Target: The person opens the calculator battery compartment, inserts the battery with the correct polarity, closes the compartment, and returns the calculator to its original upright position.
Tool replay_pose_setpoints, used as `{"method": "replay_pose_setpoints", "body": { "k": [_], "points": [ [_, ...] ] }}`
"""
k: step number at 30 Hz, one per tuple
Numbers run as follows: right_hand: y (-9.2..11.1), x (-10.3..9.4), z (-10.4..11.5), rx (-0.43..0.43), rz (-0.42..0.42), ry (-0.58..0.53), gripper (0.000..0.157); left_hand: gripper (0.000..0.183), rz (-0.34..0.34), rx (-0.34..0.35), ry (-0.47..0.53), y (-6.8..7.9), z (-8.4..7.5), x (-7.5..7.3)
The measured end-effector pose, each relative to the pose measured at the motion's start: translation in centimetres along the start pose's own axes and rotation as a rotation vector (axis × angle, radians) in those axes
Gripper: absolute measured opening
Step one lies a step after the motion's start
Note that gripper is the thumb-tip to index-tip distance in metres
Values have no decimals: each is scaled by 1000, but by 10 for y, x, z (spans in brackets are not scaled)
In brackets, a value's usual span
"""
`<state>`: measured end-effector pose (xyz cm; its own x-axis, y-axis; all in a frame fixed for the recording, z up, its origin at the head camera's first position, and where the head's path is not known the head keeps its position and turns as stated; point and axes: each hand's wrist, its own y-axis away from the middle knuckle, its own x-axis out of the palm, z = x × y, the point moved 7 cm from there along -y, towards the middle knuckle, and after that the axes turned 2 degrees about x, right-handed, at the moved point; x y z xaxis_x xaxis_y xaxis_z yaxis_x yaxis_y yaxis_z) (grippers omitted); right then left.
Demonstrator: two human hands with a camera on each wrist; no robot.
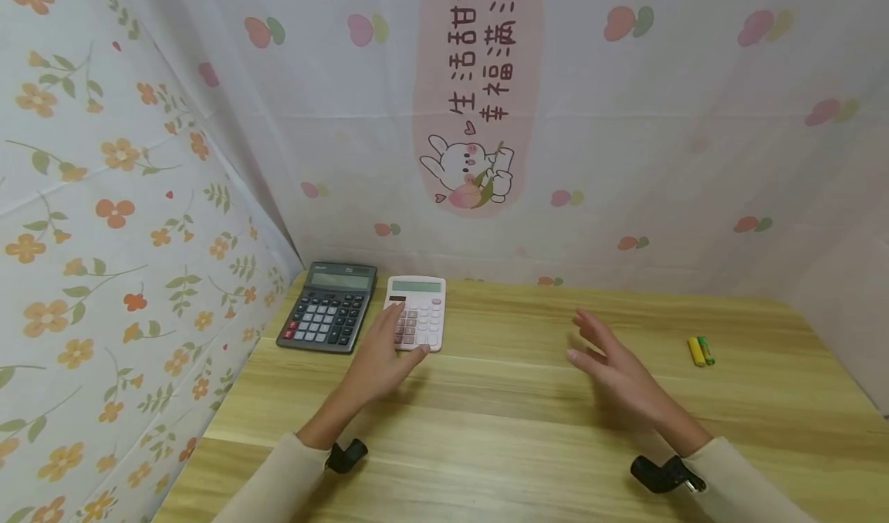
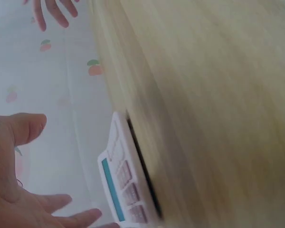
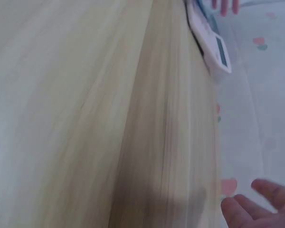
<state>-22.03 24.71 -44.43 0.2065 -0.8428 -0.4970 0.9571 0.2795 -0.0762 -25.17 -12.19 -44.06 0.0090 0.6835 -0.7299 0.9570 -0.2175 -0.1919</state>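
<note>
My left hand [image 1: 380, 362] is spread above the near left part of a white calculator [image 1: 425, 318], partly covering its keys in the head view. In the left wrist view its thumb stands apart from the fingers, with nothing held, and the calculator [image 2: 126, 175] lies beyond the fingertips. A dark grey calculator [image 1: 328, 307] lies just left of the white one. My right hand [image 1: 618, 367] hovers over the table's right half, fingers extended and thumb apart, holding nothing. Two small batteries, one yellow [image 1: 696, 351] and one green [image 1: 706, 350], lie side by side to its right.
The wooden table [image 1: 486, 446] ends at a hanging white cloth [image 1: 625, 160] with fruit prints and a rabbit drawing. A flowered cloth [image 1: 104, 276] closes off the left side. Each wrist wears a black camera mount [image 1: 667, 474].
</note>
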Motion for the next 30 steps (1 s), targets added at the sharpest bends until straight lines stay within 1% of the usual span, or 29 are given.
{"method": "replay_pose_setpoints", "body": {
  "k": [2, 6, 10, 15, 20, 22, 24, 27, 29, 30],
  "points": [
    [-6, 5, 1, 10, -27, -14, 81, 89, -8, -40, 16, -1, 5, 2],
    [-17, 15, 3, 12, -62, -68, 81, 90, -13, -93, 41, -2, 12, 5],
    [-29, 24, 5, 1, -89, -112, 78, 92, -11, -121, 51, -2, 17, 7],
    [-46, 36, 7, 9, -104, -149, 75, 95, -4, -156, 66, -3, 21, 6],
    [-62, 50, 13, 24, -106, -185, 73, 96, -23, -153, 77, -4, 24, 4],
    [-69, 56, 15, 26, -98, -208, 73, 97, -46, -129, 60, -6, 32, 7],
    [-75, 61, 17, 30, -90, -231, 73, 98, -58, -125, 58, -7, 32, 6],
    [-83, 70, 18, 40, -84, -255, 73, 99, -51, -138, 59, -7, 35, 7],
    [-88, 74, 18, 43, -90, -261, 73, 99, -31, -166, 75, -6, 30, 5],
    [-90, 75, 18, 46, -94, -262, 73, 100, -25, -170, 73, -7, 31, 5]
  ]
}}
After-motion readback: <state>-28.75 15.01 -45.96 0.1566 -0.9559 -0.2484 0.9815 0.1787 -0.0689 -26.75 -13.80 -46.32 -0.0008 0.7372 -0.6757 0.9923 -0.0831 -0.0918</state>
